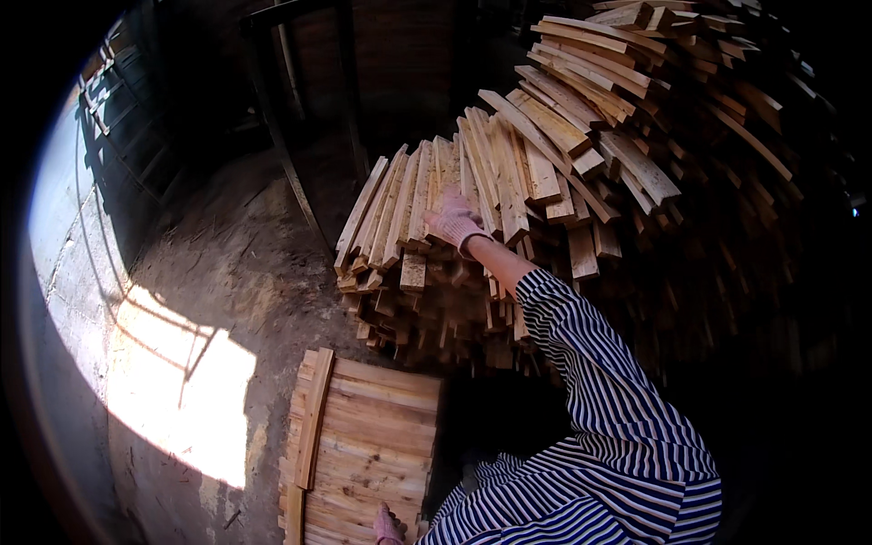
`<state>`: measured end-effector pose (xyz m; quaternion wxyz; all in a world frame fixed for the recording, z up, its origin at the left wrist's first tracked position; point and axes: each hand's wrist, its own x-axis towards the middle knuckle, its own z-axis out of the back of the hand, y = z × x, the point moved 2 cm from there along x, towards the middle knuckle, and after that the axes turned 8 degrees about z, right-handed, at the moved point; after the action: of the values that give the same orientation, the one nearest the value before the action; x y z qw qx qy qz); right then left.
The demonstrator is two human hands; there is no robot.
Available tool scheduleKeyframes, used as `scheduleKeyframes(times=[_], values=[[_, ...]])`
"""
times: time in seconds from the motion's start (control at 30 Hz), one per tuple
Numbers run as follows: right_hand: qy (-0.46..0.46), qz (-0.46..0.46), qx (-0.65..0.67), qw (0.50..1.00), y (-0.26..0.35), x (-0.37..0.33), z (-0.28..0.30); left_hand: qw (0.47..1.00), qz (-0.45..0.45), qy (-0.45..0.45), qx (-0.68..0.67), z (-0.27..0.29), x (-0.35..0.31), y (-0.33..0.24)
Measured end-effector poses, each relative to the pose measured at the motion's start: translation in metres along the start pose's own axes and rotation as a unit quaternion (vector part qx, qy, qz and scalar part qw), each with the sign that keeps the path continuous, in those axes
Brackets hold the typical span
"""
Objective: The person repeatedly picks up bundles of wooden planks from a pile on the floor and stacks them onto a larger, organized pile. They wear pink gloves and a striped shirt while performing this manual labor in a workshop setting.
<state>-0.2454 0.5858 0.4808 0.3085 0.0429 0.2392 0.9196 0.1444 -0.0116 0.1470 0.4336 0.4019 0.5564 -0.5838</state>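
Note:
My right hand (454, 221), in a pale pink knitted glove, reaches out to a big pile of sawn wooden slats (509, 168). It lies over the tops of several slats at the pile's near left part, thumb apart from the fingers; none of them is lifted. Low in the view, my left hand (389, 527), gloved alike, rests with fingers apart at a flat panel of boards (377, 418) laid side by side. Part of this hand is cut off by the lower edge. A narrow batten (315, 413) lies across the boards along the panel's left side.
The slat pile rises toward the far right, its ends jutting unevenly. A dark upright frame (291, 154) stands behind it. Bright sunlight falls on the dirt-strewn floor (182, 391) at the left, and a ladder-like frame (113, 118) leans at the far left.

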Motion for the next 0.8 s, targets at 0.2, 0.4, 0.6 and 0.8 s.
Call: scheduleKeyframes(times=[0.2,0.4,0.6,0.8], values=[[-0.043,-0.177,-0.175,0.968,-0.011,0.087,-0.046,0.955,-0.152,-0.042,0.252,-0.069,0.012,-0.048],[0.253,0.094,-0.216,0.938,-0.008,0.075,0.015,0.825,-0.328,-0.071,0.455,-0.118,0.033,-0.117],[-0.042,0.221,-0.234,0.946,0.05,-0.038,0.205,0.747,-0.393,-0.109,0.524,-0.109,0.043,-0.166],[-0.389,0.181,-0.529,0.732,0.046,-0.076,0.433,0.693,-0.463,-0.059,0.55,-0.19,0.044,-0.196]])
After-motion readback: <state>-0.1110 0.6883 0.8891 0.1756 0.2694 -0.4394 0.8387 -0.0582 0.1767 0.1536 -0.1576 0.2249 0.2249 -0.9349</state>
